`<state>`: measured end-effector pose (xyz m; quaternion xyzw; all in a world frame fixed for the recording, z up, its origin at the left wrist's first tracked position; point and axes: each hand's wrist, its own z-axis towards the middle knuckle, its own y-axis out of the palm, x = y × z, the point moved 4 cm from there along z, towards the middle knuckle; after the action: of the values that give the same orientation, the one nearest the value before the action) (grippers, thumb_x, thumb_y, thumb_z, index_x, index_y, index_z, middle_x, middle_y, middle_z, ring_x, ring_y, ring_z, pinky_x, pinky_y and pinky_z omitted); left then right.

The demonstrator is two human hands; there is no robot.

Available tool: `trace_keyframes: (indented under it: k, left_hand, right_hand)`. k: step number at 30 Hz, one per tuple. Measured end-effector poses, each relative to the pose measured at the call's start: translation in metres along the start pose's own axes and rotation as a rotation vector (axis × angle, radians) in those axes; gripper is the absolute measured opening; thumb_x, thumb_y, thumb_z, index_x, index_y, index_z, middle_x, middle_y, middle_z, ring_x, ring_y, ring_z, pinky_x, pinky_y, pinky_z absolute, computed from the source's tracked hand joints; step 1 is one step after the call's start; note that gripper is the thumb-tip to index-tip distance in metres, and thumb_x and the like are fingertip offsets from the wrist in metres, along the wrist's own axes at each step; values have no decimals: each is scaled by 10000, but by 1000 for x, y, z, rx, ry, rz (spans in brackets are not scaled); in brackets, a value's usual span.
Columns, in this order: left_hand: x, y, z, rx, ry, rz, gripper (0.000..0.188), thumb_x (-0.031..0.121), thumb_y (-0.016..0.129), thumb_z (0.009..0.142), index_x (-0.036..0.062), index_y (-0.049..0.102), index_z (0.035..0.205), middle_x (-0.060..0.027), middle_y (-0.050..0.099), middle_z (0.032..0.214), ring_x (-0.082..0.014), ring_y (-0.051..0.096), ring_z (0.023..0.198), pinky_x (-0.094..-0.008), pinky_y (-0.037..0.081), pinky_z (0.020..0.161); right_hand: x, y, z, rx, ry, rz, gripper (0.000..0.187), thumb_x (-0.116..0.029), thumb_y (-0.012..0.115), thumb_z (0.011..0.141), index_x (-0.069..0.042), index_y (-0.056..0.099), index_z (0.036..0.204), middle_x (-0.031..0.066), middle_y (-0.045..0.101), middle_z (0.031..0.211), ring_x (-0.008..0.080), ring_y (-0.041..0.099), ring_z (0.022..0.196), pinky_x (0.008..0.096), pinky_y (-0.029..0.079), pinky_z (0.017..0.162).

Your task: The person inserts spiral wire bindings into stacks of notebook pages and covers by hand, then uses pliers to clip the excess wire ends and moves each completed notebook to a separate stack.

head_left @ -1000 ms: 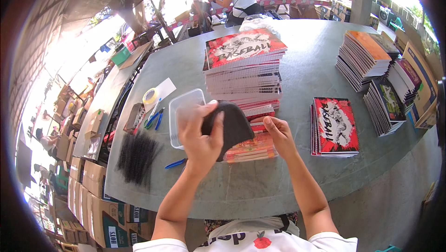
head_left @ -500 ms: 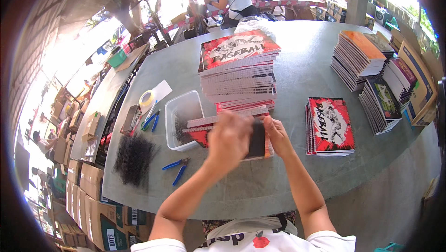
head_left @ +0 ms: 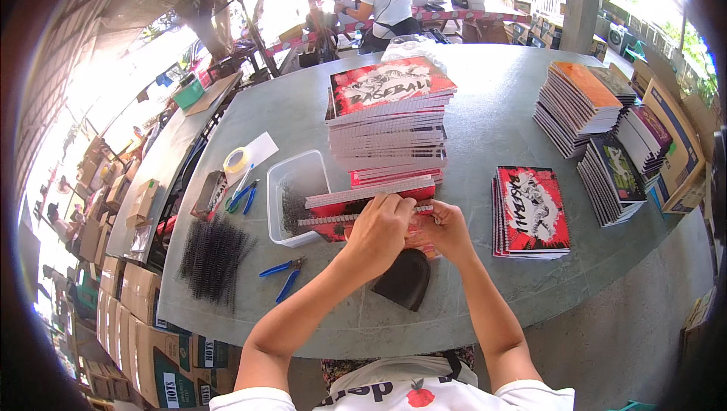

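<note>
In the middle of the table, my left hand is closed, its fingertips pressed on the bound edge of a red-covered spiral notebook. My right hand pinches the same notebook near its right end; the fingertips partly hide the hold. More red notebooks lie just beyond, at the foot of a tall notebook stack. Close below my hands rests a flat black piece with a rounded end. Left of the notebook stands a clear plastic bin with black coils in it.
Blue-handled cutters and a pile of black coils lie at left, with tape and more pliers behind. A low notebook stack is at right, other stacks farther back. Another person works beyond.
The black piece, upright by my right hand before, now lies on the table nearer me. My left hand has come down to the notebook's bound edge, and my right hand is slightly lower.
</note>
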<state>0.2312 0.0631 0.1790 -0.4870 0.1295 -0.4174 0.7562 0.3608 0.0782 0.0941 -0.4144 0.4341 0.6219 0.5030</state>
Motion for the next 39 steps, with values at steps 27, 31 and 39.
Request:
trace_keyframes:
  k: [27, 31, 39]
  left_hand:
    - [0, 3, 28, 178, 21, -262, 115, 40, 637, 709, 13, 619, 819, -132, 602, 820, -330, 552, 845, -406, 465, 744]
    - [0, -39, -22, 274, 89, -57, 121, 34, 660, 695, 44, 629, 811, -115, 604, 815, -312, 565, 810, -404, 467, 743]
    - [-166, -42, -243, -413, -462, 57, 662, 143, 748, 618, 86, 509, 1233, -181, 552, 1056, -338, 521, 998, -410, 411, 916]
  right_hand:
    - [-10, 8, -5, 128, -108, -202, 202, -9, 520, 858, -9, 625, 1031, -20, 624, 802, 56, 534, 777, 232, 450, 705]
    - [-32, -7, -9, 87, -88, -47, 175, -46, 570, 877, -23, 655, 1028, -13, 633, 788, 58, 536, 800, 225, 443, 718]
    - [-92, 28, 13, -240, -61, -833, 234, -177, 526, 919, 4, 663, 977, 173, 675, 890, 233, 658, 817, 333, 497, 712]
